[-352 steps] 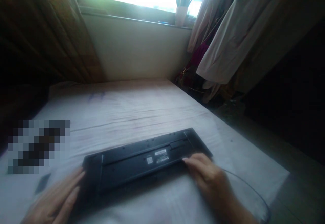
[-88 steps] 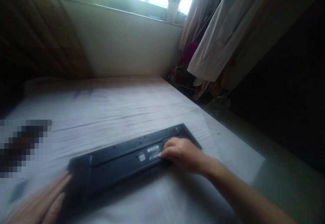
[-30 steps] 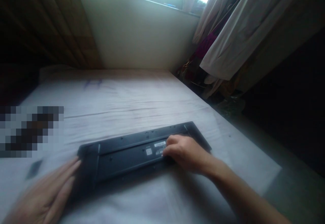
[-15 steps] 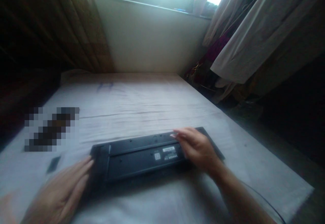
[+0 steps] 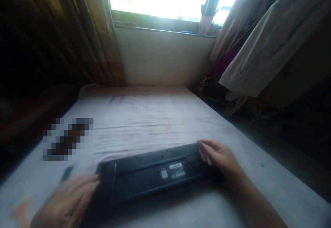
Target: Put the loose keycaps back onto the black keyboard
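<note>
Daylit room: a bright window (image 5: 160, 0) above a pale wall (image 5: 162, 55), facing a surface spread with whitish cloth (image 5: 155, 114). Between the 2 hands is a black keyboard (image 5: 147, 183), underside up, slanting so that its right end sits farther away; whether its near edge is lifted cannot be told. On this underside, left of the right hand (image 5: 219, 157), are 1 square label (image 5: 164, 173), 1 oblong label (image 5: 176, 165) and printed lettering (image 5: 178, 175), too blurred to read. Left hand (image 5: 66, 198): fingers laid together, tips against the keyboard's left end; whether the thumb clamps it is unclear. Right hand: fingers bent at the far edge near the right end, tips drawn close together; whether they pinch the casing cannot be told. Just beyond the left hand lies a small dark rectangle (image 5: 67, 174), and past that a pixelated patch (image 5: 68, 140). Left of the left hand is a blurred pinkish shape (image 5: 22, 212). Well beyond the left hand hangs a brown-gold curtain (image 5: 93, 31); well beyond the right hand, a light garment (image 5: 263, 45) beside a purple item (image 5: 226, 62)
</note>
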Tool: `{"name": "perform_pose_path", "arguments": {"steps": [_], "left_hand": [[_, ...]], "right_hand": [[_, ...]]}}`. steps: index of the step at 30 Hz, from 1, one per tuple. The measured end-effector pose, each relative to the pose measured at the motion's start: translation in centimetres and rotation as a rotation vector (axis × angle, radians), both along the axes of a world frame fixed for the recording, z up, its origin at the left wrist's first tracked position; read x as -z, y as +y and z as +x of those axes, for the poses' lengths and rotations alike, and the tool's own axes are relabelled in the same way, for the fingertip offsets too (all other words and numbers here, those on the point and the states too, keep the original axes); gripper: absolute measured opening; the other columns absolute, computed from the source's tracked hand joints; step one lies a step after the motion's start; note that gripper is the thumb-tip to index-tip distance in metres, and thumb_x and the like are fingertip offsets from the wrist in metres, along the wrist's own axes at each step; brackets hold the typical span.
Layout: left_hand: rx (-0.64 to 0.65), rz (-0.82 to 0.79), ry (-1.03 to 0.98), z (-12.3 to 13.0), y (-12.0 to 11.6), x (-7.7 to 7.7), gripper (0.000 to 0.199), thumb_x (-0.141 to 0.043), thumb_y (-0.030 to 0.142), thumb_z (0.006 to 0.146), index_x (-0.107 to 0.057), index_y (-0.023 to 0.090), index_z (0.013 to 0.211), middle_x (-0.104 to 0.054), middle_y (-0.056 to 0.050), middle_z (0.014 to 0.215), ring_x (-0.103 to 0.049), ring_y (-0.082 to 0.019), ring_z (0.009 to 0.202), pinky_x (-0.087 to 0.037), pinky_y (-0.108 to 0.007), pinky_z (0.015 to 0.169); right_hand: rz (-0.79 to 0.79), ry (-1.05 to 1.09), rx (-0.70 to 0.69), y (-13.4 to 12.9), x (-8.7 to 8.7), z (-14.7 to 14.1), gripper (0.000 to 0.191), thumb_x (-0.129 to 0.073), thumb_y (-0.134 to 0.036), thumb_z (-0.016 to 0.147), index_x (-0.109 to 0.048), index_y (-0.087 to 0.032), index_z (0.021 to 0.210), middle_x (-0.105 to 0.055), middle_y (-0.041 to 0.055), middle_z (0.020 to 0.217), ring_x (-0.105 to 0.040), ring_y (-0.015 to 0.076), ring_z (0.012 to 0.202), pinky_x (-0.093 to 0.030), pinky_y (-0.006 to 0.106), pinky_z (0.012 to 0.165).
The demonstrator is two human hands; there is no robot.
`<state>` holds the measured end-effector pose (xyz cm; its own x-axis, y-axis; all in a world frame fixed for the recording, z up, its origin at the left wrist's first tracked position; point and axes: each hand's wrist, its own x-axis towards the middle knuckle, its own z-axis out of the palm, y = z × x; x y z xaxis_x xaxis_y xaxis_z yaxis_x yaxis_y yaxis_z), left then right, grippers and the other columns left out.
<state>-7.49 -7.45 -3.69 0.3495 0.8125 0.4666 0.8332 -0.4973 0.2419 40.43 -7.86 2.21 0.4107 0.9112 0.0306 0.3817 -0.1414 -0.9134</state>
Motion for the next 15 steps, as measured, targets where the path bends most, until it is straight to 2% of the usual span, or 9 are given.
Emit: {"name": "perform_pose_path", "arguments": {"steps": [3, 6, 10, 13, 15], "left_hand": [[-0.025, 0.013, 0.024, 0.1, 2.3, -0.4, 0.040, -0.041, 0.053, 0.094, -0.068, 0.033, 0.115, -0.071, 0.000, 0.120, -0.064, -0.026, 0.114, -0.048, -0.043, 0.104], [-0.101, -0.002, 0.013, 0.7, 4.2, -0.1, 0.052, -0.036, 0.059, 0.092, -0.063, 0.029, 0.123, -0.070, -0.003, 0.123, -0.065, -0.026, 0.112, -0.053, -0.042, 0.098], [-0.143, -0.120, 0.011, 0.8, 4.7, 1.5, 0.045, -0.037, 0.053, 0.093, -0.063, 0.030, 0.122, -0.070, -0.001, 0.123, -0.064, -0.025, 0.116, -0.052, -0.041, 0.098], [-0.150, -0.132, 0.026, 0.3, 4.2, 2.3, 0.044, -0.038, 0.051, 0.093, -0.061, 0.029, 0.124, -0.068, -0.003, 0.125, -0.061, -0.027, 0.118, -0.048, -0.044, 0.102], [-0.173, -0.113, 0.033, 0.2, 4.0, 2.3, 0.044, -0.037, 0.051, 0.093, -0.061, 0.029, 0.123, -0.069, -0.003, 0.124, -0.062, -0.027, 0.116, -0.047, -0.044, 0.103]], "right_hand": [[0.106, -0.233, -0.040, 0.1, -1.0, -0.5, 0.030, -0.063, -0.048, 0.081, -0.074, -0.021, 0.088, -0.072, 0.0064, 0.075, -0.067, 0.0220, 0.071, -0.053, 0.032, 0.060], [0.167, -0.441, -0.152, 0.5, -2.3, -1.8, 0.021, -0.058, -0.038, 0.086, -0.073, -0.023, 0.086, -0.073, 0.0068, 0.088, -0.067, 0.0218, 0.082, -0.053, 0.034, 0.076], [-0.004, -0.657, -0.339, 1.8, -3.3, -3.7, 0.022, -0.051, -0.027, 0.091, -0.072, -0.022, 0.086, -0.071, 0.0054, 0.091, -0.066, 0.0193, 0.083, -0.050, 0.030, 0.076], [-0.164, -0.767, -0.383, 2.6, -3.2, -4.5, 0.025, -0.049, -0.022, 0.093, -0.074, -0.021, 0.092, -0.070, 0.0064, 0.093, -0.065, 0.0194, 0.085, -0.049, 0.030, 0.077], [-0.210, -0.804, -0.393, 2.8, -3.1, -4.9, 0.027, -0.048, -0.019, 0.093, -0.075, -0.022, 0.093, -0.069, 0.0064, 0.093, -0.065, 0.0189, 0.084, -0.048, 0.029, 0.076]]}}
